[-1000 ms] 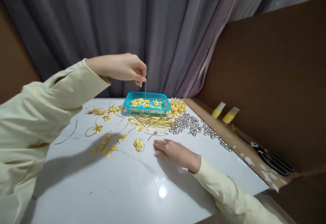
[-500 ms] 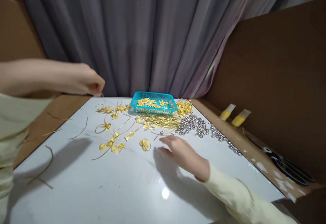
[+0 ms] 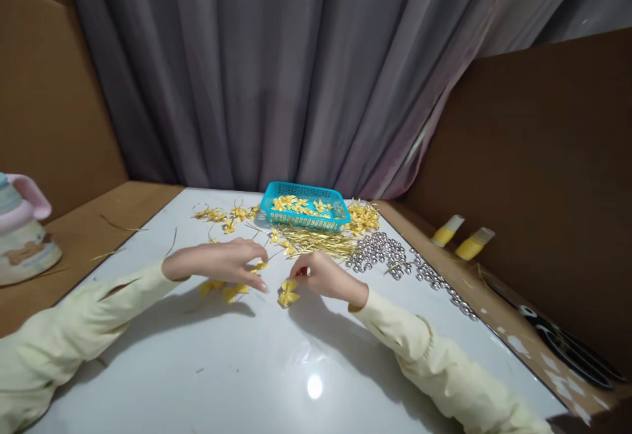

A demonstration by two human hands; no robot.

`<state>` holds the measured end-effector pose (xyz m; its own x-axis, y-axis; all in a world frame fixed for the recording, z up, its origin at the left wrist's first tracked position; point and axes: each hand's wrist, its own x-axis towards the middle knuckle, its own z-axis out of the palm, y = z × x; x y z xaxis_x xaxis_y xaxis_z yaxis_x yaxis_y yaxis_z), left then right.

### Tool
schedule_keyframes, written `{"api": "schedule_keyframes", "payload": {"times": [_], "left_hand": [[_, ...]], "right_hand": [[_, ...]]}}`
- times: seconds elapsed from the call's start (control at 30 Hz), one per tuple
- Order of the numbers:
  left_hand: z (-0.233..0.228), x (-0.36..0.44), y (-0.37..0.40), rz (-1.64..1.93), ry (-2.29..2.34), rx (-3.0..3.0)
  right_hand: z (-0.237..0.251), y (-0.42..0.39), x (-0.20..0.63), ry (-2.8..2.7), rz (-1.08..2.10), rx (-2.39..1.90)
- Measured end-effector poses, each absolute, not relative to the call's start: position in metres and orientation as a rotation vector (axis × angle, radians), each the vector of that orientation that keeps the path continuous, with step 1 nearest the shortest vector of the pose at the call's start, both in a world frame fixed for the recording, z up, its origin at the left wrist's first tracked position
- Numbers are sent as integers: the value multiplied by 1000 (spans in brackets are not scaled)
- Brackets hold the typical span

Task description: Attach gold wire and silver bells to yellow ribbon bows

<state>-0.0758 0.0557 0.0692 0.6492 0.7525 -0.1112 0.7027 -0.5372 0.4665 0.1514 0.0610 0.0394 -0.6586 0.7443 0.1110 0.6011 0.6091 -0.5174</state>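
Observation:
My right hand [image 3: 323, 274] pinches at the upper edge of a yellow ribbon bow [image 3: 288, 294], just above the white tabletop [image 3: 257, 361]. To its left, my left hand [image 3: 224, 264] reaches in over several other yellow bows [image 3: 233, 293] with thumb and fingers spread apart, nothing seen between them. Those bows are partly hidden under the palm. Behind the hands lies a bundle of gold cords [image 3: 320, 242]. More bows with cord loops [image 3: 239, 213] are on the table at the back left.
A blue basket [image 3: 346, 213] with yellow bows stands at the back, a heap of bows [image 3: 363, 217] beside it. Silver beads [image 3: 380, 249] spread right. Two yellow-filled bottles [image 3: 474, 244] and black-handled scissors [image 3: 567, 342] lie beyond the right edge; a pink-handled bottle [image 3: 27, 243] stands left.
My left hand has come down from the raised spot at the far left to the bows near the middle, and its fingers have spread. My right hand has closed at the single bow.

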Motion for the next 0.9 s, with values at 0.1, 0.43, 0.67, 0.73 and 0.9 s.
{"api": "schedule_keyframes", "payload": {"times": [0.1,0.43,0.67,0.73,0.9], "left_hand": [[56,-59,62,192,1036,2189],[47,-31,48,571,922,1823],[52,-34,47,765,1196,2012],[53,-34,45,816,1226,2016],[51,-33,42,872,1241,1970]], "right_hand": [[53,57,156,-2430,620,-1070],[69,57,158,-2133,872,-1124],[81,58,170,-2169,1286,-1172],[82,59,171,-2193,1310,-1183],[75,58,164,-2215,1014,-1266]]}}
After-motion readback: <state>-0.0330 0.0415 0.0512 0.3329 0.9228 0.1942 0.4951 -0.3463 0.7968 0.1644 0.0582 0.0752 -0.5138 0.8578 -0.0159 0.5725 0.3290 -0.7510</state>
